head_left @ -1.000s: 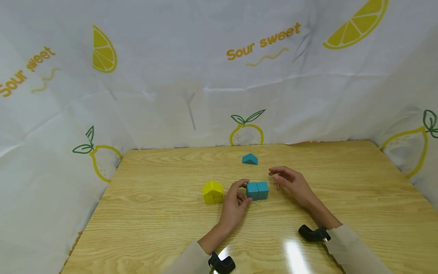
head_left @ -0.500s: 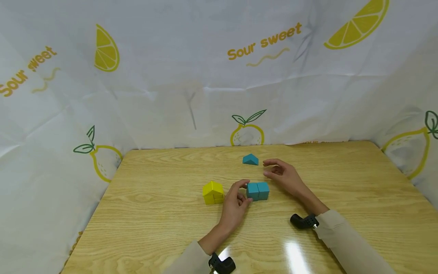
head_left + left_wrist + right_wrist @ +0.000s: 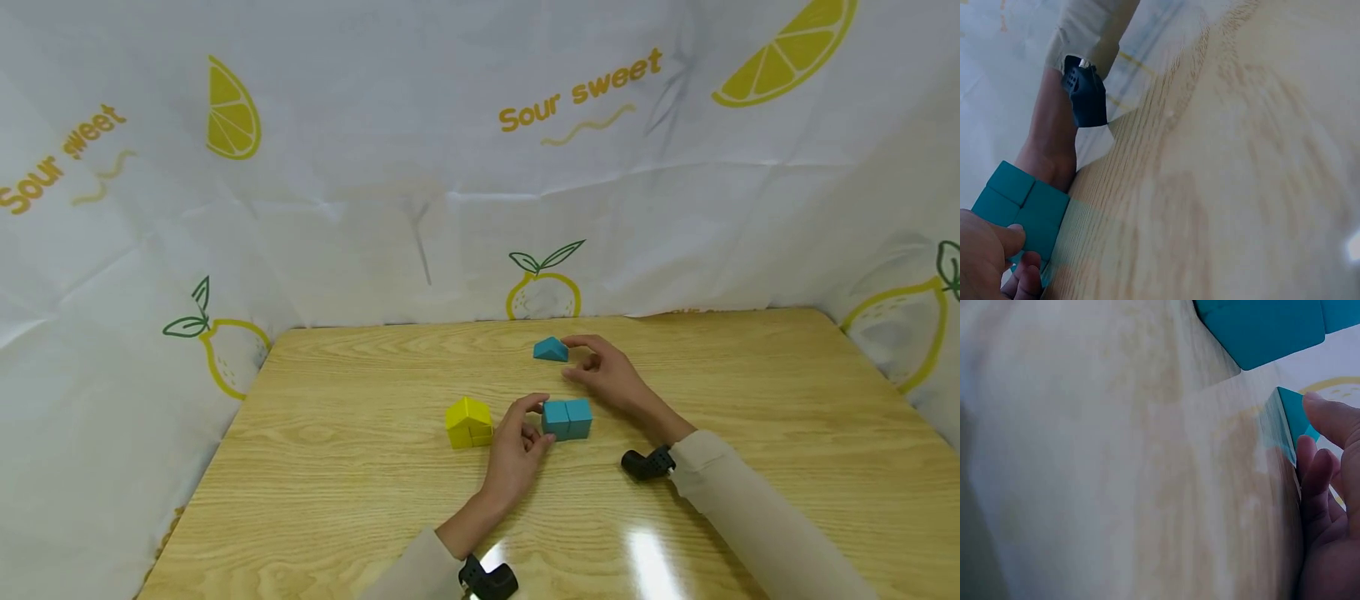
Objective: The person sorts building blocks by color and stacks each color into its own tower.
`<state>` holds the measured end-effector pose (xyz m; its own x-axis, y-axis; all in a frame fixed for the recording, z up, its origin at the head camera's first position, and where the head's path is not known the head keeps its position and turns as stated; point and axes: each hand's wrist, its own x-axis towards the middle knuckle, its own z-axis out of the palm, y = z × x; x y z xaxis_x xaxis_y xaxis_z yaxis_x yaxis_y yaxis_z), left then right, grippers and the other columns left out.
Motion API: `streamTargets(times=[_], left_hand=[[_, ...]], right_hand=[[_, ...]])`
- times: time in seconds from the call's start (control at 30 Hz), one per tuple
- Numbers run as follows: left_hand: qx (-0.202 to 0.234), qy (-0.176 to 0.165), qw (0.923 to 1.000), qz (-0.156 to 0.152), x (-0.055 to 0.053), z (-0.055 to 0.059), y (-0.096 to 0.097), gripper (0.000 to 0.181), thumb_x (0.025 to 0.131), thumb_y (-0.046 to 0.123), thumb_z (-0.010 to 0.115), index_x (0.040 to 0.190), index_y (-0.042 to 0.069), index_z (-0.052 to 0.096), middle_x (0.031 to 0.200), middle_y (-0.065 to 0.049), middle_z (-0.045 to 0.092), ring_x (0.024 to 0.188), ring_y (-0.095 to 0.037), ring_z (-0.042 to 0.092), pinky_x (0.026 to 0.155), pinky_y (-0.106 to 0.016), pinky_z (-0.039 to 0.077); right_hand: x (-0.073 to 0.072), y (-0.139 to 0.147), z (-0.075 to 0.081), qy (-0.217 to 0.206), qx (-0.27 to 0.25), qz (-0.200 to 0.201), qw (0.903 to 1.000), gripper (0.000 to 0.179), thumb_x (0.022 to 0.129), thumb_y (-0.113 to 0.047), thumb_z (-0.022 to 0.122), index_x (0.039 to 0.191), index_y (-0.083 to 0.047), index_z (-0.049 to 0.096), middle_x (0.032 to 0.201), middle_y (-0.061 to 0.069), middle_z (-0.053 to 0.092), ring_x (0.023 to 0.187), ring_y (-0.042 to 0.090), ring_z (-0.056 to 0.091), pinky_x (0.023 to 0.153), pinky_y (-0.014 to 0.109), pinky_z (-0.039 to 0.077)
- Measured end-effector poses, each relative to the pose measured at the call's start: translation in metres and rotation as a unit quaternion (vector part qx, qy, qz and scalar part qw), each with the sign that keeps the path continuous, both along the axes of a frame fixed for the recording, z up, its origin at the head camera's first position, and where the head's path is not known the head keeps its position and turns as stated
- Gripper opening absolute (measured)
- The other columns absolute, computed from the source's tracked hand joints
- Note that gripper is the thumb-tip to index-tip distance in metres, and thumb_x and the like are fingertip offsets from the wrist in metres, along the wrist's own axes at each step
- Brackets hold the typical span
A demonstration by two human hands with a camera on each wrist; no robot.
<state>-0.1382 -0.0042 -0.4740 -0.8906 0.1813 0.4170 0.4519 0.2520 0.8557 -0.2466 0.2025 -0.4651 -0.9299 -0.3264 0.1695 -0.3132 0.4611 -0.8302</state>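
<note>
Several blue toy blocks stand together in a squared stack in the middle of the table. The left hand grips the stack's left end, thumb at the front and index finger at the back. In the left wrist view that thumb lies against the face of the blue blocks. Farther back rests a blue triangular block. At its right end is the right hand, index finger beside the block's top and thumb apart nearer the front. The right wrist view shows part of the triangular block beyond the thumb.
Left of the left hand stands a small yellow block house with a peaked roof, close to the knuckles. The wooden table ends at a white lemon-print sheet behind and at the sides.
The right hand has moved left and away from the body, from beside the blue stack to the triangular block. The left hand keeps its place at the stack.
</note>
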Motion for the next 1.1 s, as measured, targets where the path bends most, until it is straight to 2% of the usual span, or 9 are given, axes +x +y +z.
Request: streamTargets(times=[0.2, 0.43, 0.77, 1.1], left_hand=[[0.002, 0.005, 1.0000, -0.004, 0.000, 0.000, 0.000, 0.054, 0.083, -0.007, 0.069, 0.131, 0.011, 0.050, 0.113, -0.007, 0.055, 0.063, -0.008, 0.049, 0.056, -0.021, 0.046], [-0.001, 0.002, 1.0000, 0.001, -0.001, 0.000, 0.000, 0.055, 0.083, -0.007, 0.069, 0.131, 0.011, 0.050, 0.113, -0.006, 0.055, 0.063, -0.007, 0.049, 0.057, -0.021, 0.046], [0.003, -0.004, 1.0000, -0.001, 0.000, 0.000, 0.001, 0.054, 0.083, -0.007, 0.069, 0.131, 0.012, 0.051, 0.113, -0.006, 0.056, 0.063, -0.007, 0.048, 0.057, -0.020, 0.046], [0.001, -0.003, 1.0000, -0.001, -0.001, 0.000, 0.000, 0.054, 0.084, -0.007, 0.068, 0.131, 0.011, 0.050, 0.113, -0.006, 0.055, 0.063, -0.007, 0.048, 0.056, -0.020, 0.045]], right_hand=[[-0.007, -0.007, 0.004, 0.001, 0.014, -0.014, 0.9998, 0.051, 0.090, -0.020, 0.070, 0.136, -0.013, 0.051, 0.130, 0.010, 0.052, 0.071, 0.020, 0.055, 0.063, 0.031, 0.044], [-0.012, -0.013, 0.005, 0.008, 0.021, -0.022, 0.9995, 0.050, 0.089, -0.018, 0.070, 0.135, -0.010, 0.052, 0.128, 0.016, 0.052, 0.066, 0.021, 0.051, 0.059, 0.032, 0.042], [-0.022, -0.015, 0.003, 0.006, 0.039, -0.030, 0.9988, 0.047, 0.089, -0.019, 0.071, 0.132, -0.011, 0.055, 0.122, 0.013, 0.056, 0.072, 0.022, 0.052, 0.066, 0.036, 0.044], [-0.022, -0.017, 0.006, -0.016, 0.041, -0.028, 0.9986, 0.042, 0.090, -0.016, 0.069, 0.129, -0.009, 0.058, 0.123, 0.014, 0.058, 0.084, 0.023, 0.056, 0.074, 0.039, 0.046]])
